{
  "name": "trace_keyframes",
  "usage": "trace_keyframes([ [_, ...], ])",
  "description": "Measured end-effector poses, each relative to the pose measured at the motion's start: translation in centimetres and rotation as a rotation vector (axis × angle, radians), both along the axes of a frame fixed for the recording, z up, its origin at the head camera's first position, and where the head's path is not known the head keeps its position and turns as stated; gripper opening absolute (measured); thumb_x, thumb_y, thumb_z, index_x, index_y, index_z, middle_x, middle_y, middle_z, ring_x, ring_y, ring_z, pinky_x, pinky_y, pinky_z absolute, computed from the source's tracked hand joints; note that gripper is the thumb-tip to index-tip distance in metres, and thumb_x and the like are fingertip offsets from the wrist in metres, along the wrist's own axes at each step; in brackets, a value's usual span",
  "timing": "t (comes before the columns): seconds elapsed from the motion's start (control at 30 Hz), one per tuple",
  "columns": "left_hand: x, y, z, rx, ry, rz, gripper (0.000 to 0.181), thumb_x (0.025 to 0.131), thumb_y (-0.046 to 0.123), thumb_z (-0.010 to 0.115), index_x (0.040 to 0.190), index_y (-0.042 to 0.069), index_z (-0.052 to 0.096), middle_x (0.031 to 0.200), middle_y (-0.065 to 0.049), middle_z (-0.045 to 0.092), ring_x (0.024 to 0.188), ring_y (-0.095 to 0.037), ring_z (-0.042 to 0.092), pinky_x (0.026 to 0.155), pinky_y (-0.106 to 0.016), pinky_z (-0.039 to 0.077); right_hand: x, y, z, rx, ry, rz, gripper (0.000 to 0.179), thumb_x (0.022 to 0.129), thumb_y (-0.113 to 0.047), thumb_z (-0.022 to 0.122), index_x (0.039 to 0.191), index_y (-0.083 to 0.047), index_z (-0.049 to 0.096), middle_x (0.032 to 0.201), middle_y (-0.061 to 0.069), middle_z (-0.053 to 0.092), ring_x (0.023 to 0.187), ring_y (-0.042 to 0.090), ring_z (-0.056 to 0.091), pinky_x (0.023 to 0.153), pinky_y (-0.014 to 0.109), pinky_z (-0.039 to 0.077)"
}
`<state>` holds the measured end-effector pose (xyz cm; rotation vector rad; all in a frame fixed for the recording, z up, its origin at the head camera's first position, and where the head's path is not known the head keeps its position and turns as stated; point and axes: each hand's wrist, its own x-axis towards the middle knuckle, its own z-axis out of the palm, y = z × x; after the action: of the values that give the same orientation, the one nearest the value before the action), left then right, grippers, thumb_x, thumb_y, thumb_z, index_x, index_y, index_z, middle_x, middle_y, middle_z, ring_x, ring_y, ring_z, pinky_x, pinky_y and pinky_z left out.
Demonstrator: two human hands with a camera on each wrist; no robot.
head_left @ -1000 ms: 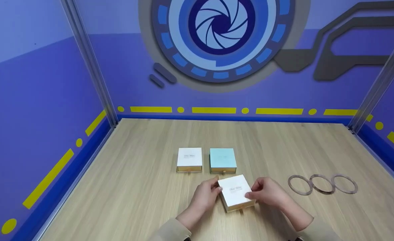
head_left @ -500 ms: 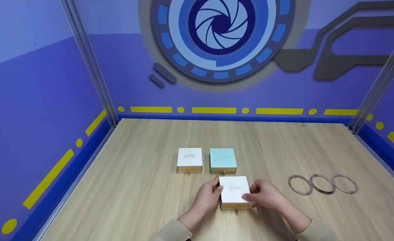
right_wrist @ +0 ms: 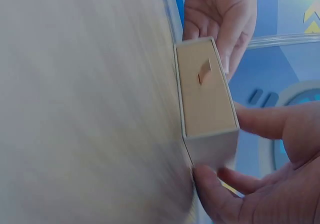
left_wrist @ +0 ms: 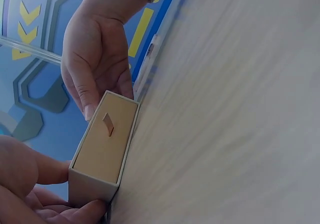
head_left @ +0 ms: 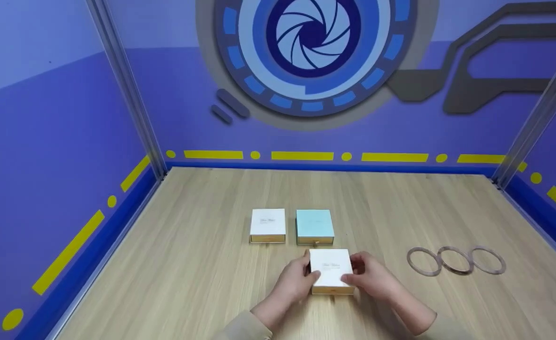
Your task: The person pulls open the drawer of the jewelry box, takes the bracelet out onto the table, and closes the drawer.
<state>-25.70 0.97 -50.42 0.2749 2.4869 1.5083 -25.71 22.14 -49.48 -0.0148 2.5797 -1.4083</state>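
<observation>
A white drawer box (head_left: 331,269) with small print on its lid lies between my two hands near the table's front. My left hand (head_left: 297,279) grips its left side, the thumb over the top edge. On the opposite side my right hand (head_left: 373,277) holds it likewise, thumb on the lid's right edge. Both wrist views show the tan drawer front (left_wrist: 107,139) pushed in flush, with a small ribbon pull tab (right_wrist: 205,71) sticking out. Just behind it sits a mint green drawer box (head_left: 315,224). A second white drawer box (head_left: 267,223) stands left of the green one.
Three thin greyish rings (head_left: 455,260) lie in a row at the right of the wooden table (head_left: 188,264). Blue-purple printed panels (head_left: 179,104) with metal corner posts (head_left: 129,85) wall in the back and sides.
The held white box has turned from a slant to sit square with the two boxes behind. My left thumb has moved from its side edge onto the lid.
</observation>
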Motion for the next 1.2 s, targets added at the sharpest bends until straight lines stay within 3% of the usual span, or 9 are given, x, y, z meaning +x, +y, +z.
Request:
trace_keyframes([
  [0.27,0.3,0.4,0.2,-0.029,0.009,0.030,0.065,0.102,0.014,0.064,0.154,-0.011,0.034,0.158,-0.023,0.044,0.148,-0.037,0.042,0.119,-0.053,0.041,0.5,-0.9,-0.2,-0.031,0.009,-0.071,0.056,0.090,-0.002,0.075,0.137,0.014,0.050,0.131,0.025,0.062,0.119,0.031,0.062,0.104,0.050,0.055],
  [0.57,0.1,1.6,-0.1,0.001,0.017,0.014,0.064,0.103,0.015,0.062,0.154,-0.010,0.033,0.161,-0.022,0.040,0.149,-0.036,0.041,0.120,-0.051,0.040,0.3,0.5,-0.1,-0.024,-0.019,-0.074,0.056,0.093,-0.006,0.073,0.141,0.011,0.049,0.136,0.026,0.060,0.126,0.035,0.059,0.111,0.055,0.050],
  [0.8,-0.7,4.1,-0.3,0.007,0.023,0.014,0.062,0.103,0.017,0.063,0.155,-0.006,0.037,0.161,-0.020,0.042,0.150,-0.036,0.040,0.121,-0.050,0.039,-0.3,3.1,-0.1,-0.003,0.010,-0.058,0.058,0.093,-0.005,0.072,0.141,0.016,0.046,0.136,0.031,0.058,0.125,0.039,0.060,0.108,0.053,0.052],
  [1.0,-1.5,6.7,-0.6,0.065,0.057,0.043,0.058,0.102,0.015,0.064,0.151,-0.009,0.043,0.155,-0.023,0.049,0.145,-0.034,0.048,0.116,-0.043,0.047,-1.0,5.5,0.0,0.022,0.030,-0.054,0.060,0.094,-0.007,0.072,0.142,0.018,0.045,0.137,0.034,0.056,0.126,0.043,0.058,0.107,0.053,0.052],
  [1.2,-2.6,8.9,-0.5,0.077,0.044,0.086,0.056,0.104,0.015,0.062,0.152,-0.006,0.043,0.158,-0.021,0.046,0.148,-0.032,0.045,0.118,-0.043,0.045,-2.3,7.0,0.1,0.022,0.057,-0.068,0.058,0.095,-0.006,0.069,0.142,0.019,0.044,0.140,0.036,0.054,0.130,0.046,0.055,0.109,0.053,0.051],
])
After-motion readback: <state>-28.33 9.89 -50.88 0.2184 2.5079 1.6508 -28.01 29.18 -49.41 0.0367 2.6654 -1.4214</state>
